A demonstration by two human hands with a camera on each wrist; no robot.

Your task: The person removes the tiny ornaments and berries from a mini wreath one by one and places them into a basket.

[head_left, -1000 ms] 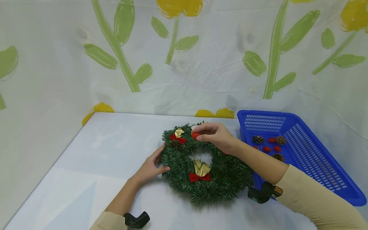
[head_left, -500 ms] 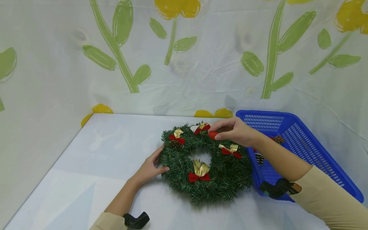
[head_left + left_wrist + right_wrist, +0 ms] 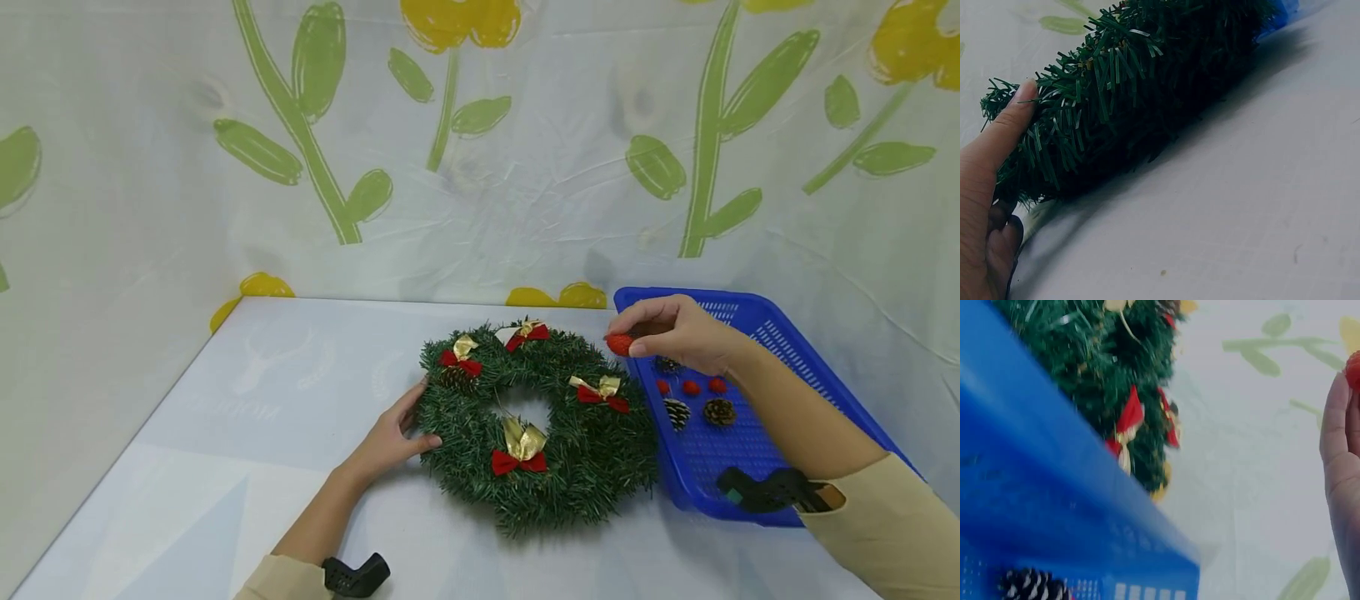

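Observation:
A green wreath (image 3: 480, 483) with gold-and-red bows lies on the table. At its left side my left hand (image 3: 390, 437) holds the edge, and in the left wrist view the thumb (image 3: 1013, 115) lies against the needles with the other fingers lower down, partly hidden. My right hand (image 3: 686, 337) pinches a small red textured berry (image 3: 620, 344) between thumb and fingertips, above the near-left part of the blue basket (image 3: 678, 475). One bow (image 3: 517, 450) sits at the wreath's front, and a pine cone (image 3: 459, 380) is tucked under the upper left bow (image 3: 461, 358).
Inside the basket lie several red berries (image 3: 691, 387), a white-tipped pine cone (image 3: 677, 413) and a brown pine cone (image 3: 720, 411). The basket stands against the wreath's right side. A flower-printed cloth (image 3: 525, 208) hangs behind the white table (image 3: 300, 417).
My right hand has moved right with the red berry, from above the wreath's back to over the basket's edge. The left hand stays at the wreath's left side.

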